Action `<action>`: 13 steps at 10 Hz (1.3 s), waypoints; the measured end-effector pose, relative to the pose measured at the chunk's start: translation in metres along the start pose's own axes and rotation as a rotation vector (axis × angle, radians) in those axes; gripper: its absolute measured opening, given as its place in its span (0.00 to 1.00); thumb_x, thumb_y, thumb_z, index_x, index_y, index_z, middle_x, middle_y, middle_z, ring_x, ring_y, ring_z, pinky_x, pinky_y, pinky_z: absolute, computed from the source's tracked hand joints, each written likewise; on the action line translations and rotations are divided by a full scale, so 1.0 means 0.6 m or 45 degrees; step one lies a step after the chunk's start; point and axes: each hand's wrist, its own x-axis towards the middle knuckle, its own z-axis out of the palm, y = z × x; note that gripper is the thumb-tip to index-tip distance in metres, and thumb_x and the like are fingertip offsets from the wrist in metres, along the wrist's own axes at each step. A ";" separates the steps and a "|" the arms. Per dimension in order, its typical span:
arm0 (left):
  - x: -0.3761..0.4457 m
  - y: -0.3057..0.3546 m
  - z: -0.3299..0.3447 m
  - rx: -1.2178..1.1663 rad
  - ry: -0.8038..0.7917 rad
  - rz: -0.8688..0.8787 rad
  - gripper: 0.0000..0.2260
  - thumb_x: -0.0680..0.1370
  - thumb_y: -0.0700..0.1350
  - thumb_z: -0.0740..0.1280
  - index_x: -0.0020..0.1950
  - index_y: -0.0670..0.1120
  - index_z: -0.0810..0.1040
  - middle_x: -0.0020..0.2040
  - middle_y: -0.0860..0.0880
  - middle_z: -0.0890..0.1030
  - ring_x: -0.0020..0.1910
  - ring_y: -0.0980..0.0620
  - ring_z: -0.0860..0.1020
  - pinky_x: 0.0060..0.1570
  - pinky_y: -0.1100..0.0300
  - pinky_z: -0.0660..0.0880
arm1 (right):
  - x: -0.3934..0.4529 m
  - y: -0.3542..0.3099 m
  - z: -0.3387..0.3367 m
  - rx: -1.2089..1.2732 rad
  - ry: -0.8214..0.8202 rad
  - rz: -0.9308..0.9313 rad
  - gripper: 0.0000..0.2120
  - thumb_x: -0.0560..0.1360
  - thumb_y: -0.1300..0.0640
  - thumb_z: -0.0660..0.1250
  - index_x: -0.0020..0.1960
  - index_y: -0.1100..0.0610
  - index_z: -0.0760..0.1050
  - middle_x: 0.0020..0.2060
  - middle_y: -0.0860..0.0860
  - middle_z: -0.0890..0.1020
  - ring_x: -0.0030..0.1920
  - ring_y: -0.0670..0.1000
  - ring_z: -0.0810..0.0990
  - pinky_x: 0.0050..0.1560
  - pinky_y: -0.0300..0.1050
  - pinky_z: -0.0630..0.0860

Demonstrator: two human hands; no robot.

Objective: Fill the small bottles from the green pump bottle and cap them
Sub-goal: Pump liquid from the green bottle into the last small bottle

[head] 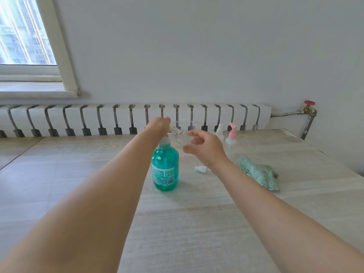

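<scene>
The green pump bottle (165,168) stands upright in the middle of the table. My left hand (158,125) rests on top of its pump head, which it mostly hides. My right hand (202,147) holds a small clear bottle (182,135) tilted, with its mouth near the pump spout. A small white cap (199,168) lies on the table under my right wrist. Behind my right hand stand two other small bottles, one with a white top (220,131) and one with a pink pump top (231,135).
A crumpled green cloth (260,174) lies on the table (177,223) to the right of the bottles. A white radiator (98,119) runs along the wall behind the table, with a pipe and red valve (308,103) at its right end.
</scene>
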 end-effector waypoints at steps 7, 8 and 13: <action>0.002 -0.004 0.002 0.803 -0.030 0.069 0.15 0.77 0.40 0.63 0.63 0.42 0.68 0.41 0.48 0.68 0.33 0.55 0.67 0.26 0.65 0.63 | 0.010 -0.007 -0.026 -0.075 -0.263 0.006 0.22 0.70 0.55 0.71 0.63 0.54 0.76 0.59 0.50 0.79 0.58 0.49 0.76 0.63 0.50 0.72; 0.010 -0.010 0.007 0.583 -0.067 0.008 0.14 0.78 0.40 0.62 0.63 0.40 0.69 0.42 0.48 0.70 0.33 0.55 0.69 0.25 0.63 0.66 | 0.011 -0.003 -0.025 -0.093 -0.306 -0.027 0.10 0.71 0.55 0.69 0.52 0.55 0.79 0.64 0.49 0.77 0.60 0.48 0.76 0.61 0.49 0.72; -0.019 -0.001 0.002 -0.042 -0.067 -0.058 0.11 0.80 0.41 0.56 0.62 0.41 0.71 0.35 0.50 0.69 0.31 0.56 0.70 0.18 0.69 0.70 | 0.007 -0.002 -0.022 -0.079 -0.207 -0.045 0.20 0.68 0.51 0.74 0.58 0.52 0.74 0.48 0.51 0.79 0.50 0.53 0.79 0.55 0.52 0.77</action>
